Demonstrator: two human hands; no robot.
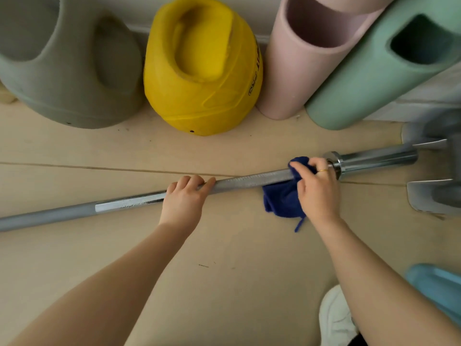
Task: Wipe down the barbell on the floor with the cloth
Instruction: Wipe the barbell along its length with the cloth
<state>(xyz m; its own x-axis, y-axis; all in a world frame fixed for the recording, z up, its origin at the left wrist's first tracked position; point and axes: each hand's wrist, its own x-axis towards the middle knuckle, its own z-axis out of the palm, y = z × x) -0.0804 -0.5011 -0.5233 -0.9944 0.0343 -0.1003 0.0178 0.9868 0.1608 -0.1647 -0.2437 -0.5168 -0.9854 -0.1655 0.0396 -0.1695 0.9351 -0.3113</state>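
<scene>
A long silver barbell point(249, 179) runs across the tan floor from the lower left to the right, where its chrome sleeve point(379, 158) begins. My left hand point(183, 201) grips the bar near its middle, fingers curled over the top. My right hand point(318, 188) presses a dark blue cloth point(282, 198) around the bar just left of the chrome collar. Part of the cloth hangs below the bar, a loose thread trailing from it.
Against the wall behind the bar stand a grey soft kettlebell point(69, 71), a yellow one point(202, 71), a pink foam roller point(299, 66) and a green one point(381, 71). Grey dumbbells point(434, 196) sit at the right. My white shoe point(334, 318) and a blue object point(439, 288) lie at the lower right.
</scene>
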